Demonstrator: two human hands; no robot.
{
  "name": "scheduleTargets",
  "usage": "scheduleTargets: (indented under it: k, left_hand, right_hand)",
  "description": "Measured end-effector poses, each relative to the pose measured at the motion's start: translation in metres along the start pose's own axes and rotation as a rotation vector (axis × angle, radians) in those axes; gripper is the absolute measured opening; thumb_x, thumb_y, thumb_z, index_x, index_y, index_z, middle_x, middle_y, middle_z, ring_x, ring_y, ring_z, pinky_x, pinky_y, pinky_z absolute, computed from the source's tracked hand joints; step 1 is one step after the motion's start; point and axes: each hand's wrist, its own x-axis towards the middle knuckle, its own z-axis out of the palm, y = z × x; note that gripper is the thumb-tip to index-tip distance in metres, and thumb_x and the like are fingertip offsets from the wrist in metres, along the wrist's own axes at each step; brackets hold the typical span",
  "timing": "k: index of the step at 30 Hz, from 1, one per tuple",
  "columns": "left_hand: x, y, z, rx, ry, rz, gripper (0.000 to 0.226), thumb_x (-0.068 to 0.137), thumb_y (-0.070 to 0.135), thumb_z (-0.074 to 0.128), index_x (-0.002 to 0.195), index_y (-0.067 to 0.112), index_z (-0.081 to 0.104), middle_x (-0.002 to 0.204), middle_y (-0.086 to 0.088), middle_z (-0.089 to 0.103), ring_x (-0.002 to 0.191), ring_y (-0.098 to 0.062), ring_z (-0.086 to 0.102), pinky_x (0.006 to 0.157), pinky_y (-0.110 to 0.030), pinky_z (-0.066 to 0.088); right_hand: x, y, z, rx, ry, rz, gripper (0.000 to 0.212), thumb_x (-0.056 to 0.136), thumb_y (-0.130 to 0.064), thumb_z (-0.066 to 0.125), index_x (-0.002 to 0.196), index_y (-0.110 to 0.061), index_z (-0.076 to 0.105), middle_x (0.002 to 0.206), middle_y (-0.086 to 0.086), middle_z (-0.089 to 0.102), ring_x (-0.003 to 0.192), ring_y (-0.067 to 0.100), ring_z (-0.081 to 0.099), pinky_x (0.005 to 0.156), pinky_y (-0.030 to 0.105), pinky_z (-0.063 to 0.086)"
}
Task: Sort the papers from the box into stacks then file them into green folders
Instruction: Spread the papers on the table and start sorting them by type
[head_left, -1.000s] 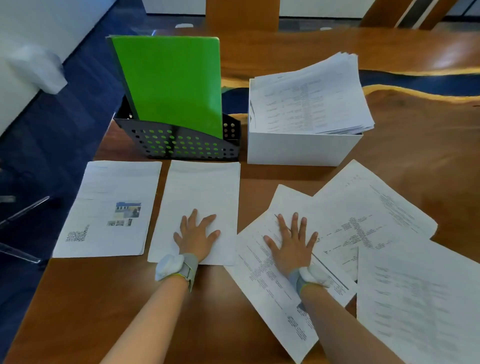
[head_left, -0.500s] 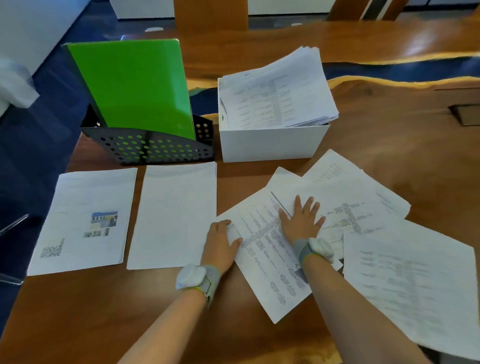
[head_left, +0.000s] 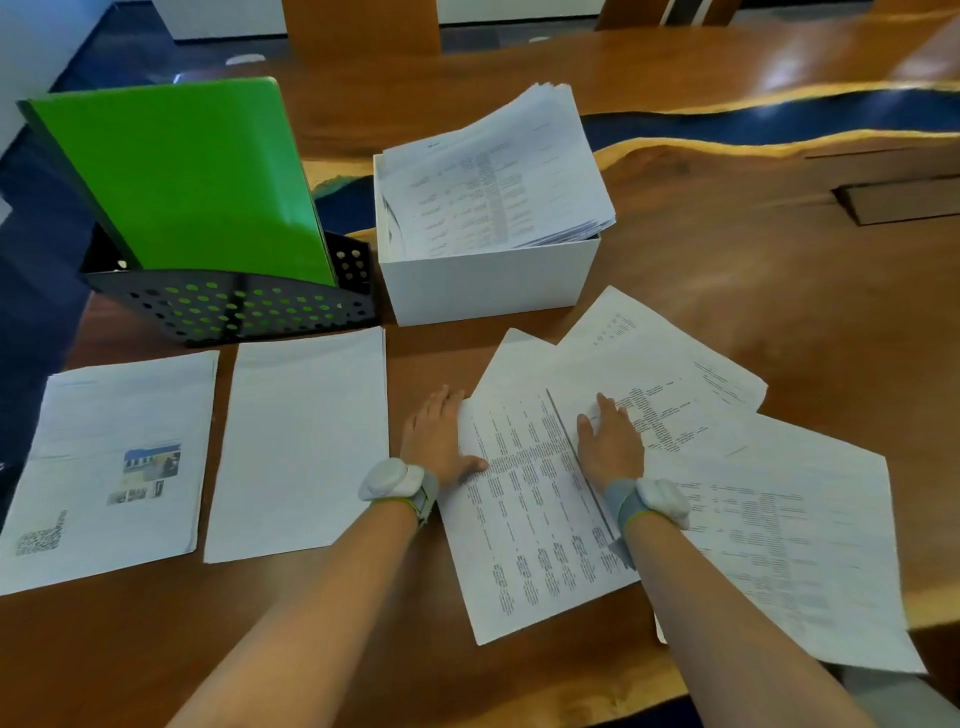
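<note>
A printed sheet of table text (head_left: 530, 525) lies tilted on the wooden table in front of me. My left hand (head_left: 436, 441) touches its left edge, fingers straight and thumb lying on the paper. My right hand (head_left: 610, 447) rests flat on the overlapping sheets to its right. Several more printed sheets (head_left: 675, 395) fan out on the right. Two sorted stacks sit on the left: one with a photo and QR code (head_left: 114, 467), one plain white (head_left: 306, 441). The white box (head_left: 493, 280) holds a thick pile of papers. Green folders (head_left: 182, 176) stand in a black perforated rack (head_left: 234, 306).
The table's near edge runs along the bottom. A dark blue resin strip (head_left: 779, 124) crosses the far tabletop. A recessed panel (head_left: 904, 202) sits at the far right. Blue carpet lies off the table's left side. Bare wood shows between the plain stack and the tilted sheet.
My left hand left the plain white stack and slid right to the tilted sheet's left edge. My right hand shifted right onto the overlapping sheets. The view panned right.
</note>
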Motion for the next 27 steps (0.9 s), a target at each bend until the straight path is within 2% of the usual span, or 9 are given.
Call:
scheduleTargets:
  k: [4, 8, 12, 15, 17, 20, 23, 25, 27]
  left_hand:
    - [0.012, 0.007, -0.006, 0.186, 0.026, -0.037, 0.109, 0.052, 0.064, 0.08, 0.14, 0.025, 0.03, 0.132, -0.004, 0.04, 0.119, -0.026, 0.038, 0.094, -0.037, 0.031]
    - [0.02, 0.002, -0.015, 0.18, 0.069, -0.063, 0.066, 0.061, 0.056, 0.078, 0.114, 0.025, 0.052, 0.116, 0.001, 0.053, 0.108, -0.024, 0.044, 0.087, -0.035, 0.032]
    - [0.015, -0.006, -0.024, -0.123, 0.07, -0.103, 0.028, 0.078, 0.035, 0.074, 0.095, 0.015, 0.065, 0.106, -0.006, 0.052, 0.096, -0.029, 0.053, 0.08, -0.035, 0.046]
    - [0.014, -0.01, -0.042, -0.203, 0.074, -0.099, 0.012, 0.081, 0.029, 0.072, 0.088, 0.021, 0.068, 0.098, -0.003, 0.064, 0.094, -0.028, 0.059, 0.075, -0.031, 0.044]
    - [0.017, -0.007, -0.055, -0.188, 0.097, -0.036, 0.013, 0.083, 0.029, 0.069, 0.093, 0.021, 0.07, 0.1, -0.001, 0.069, 0.097, -0.026, 0.059, 0.083, -0.031, 0.044]
    - [0.025, 0.016, -0.067, -0.211, 0.166, 0.078, 0.013, 0.084, 0.031, 0.069, 0.093, 0.022, 0.071, 0.099, 0.002, 0.069, 0.101, -0.023, 0.058, 0.092, -0.031, 0.038]
    - [0.032, 0.044, -0.064, -0.107, 0.277, 0.155, 0.02, 0.083, 0.037, 0.068, 0.101, 0.03, 0.068, 0.105, 0.004, 0.065, 0.112, -0.021, 0.047, 0.101, -0.037, 0.021]
    - [0.031, 0.053, -0.057, -0.113, 0.381, 0.135, 0.042, 0.079, 0.04, 0.072, 0.118, 0.032, 0.058, 0.121, 0.003, 0.056, 0.121, -0.022, 0.041, 0.108, -0.042, 0.016]
    - [0.031, 0.057, -0.048, -0.188, 0.365, 0.055, 0.067, 0.075, 0.041, 0.075, 0.134, 0.028, 0.044, 0.137, -0.002, 0.043, 0.13, -0.024, 0.035, 0.111, -0.042, 0.018]
  right_hand:
    - [-0.004, 0.002, -0.003, 0.117, 0.007, -0.017, 0.052, 0.099, -0.034, 0.041, 0.148, -0.021, 0.03, 0.148, 0.01, 0.039, 0.136, 0.029, 0.035, 0.109, 0.04, 0.032]
    - [-0.005, -0.001, -0.008, 0.159, -0.024, -0.017, 0.05, 0.099, -0.035, 0.042, 0.147, -0.023, 0.032, 0.141, 0.011, 0.046, 0.131, 0.029, 0.039, 0.105, 0.039, 0.035]
    - [-0.006, -0.007, -0.008, 0.27, -0.061, -0.043, 0.044, 0.1, -0.033, 0.039, 0.143, -0.022, 0.038, 0.13, 0.005, 0.056, 0.123, 0.026, 0.048, 0.097, 0.033, 0.038]
    - [-0.005, -0.013, -0.011, 0.415, -0.013, -0.023, 0.042, 0.1, -0.033, 0.041, 0.14, -0.02, 0.04, 0.129, 0.006, 0.056, 0.118, 0.025, 0.053, 0.095, 0.031, 0.039]
    - [-0.003, -0.017, -0.014, 0.528, 0.03, -0.004, 0.047, 0.096, -0.039, 0.05, 0.137, -0.019, 0.043, 0.13, 0.004, 0.054, 0.115, 0.021, 0.053, 0.092, 0.029, 0.041]
    - [-0.004, -0.028, -0.018, 0.666, -0.003, 0.017, 0.051, 0.08, -0.048, 0.069, 0.121, -0.022, 0.052, 0.106, -0.006, 0.062, 0.089, 0.006, 0.059, 0.076, 0.021, 0.045]
    - [-0.002, -0.032, -0.017, 0.635, 0.032, 0.014, 0.026, 0.077, -0.026, 0.077, 0.091, -0.009, 0.062, 0.085, 0.005, 0.066, 0.077, 0.02, 0.061, 0.069, 0.033, 0.052]
    - [0.001, -0.025, -0.021, 0.64, 0.115, 0.046, 0.017, 0.081, -0.016, 0.071, 0.076, -0.005, 0.059, 0.073, 0.008, 0.06, 0.072, 0.022, 0.054, 0.064, 0.033, 0.045]
    - [0.005, -0.011, -0.028, 0.687, 0.188, 0.124, 0.019, 0.084, -0.014, 0.069, 0.081, 0.002, 0.059, 0.076, 0.009, 0.056, 0.074, 0.021, 0.05, 0.067, 0.032, 0.043]
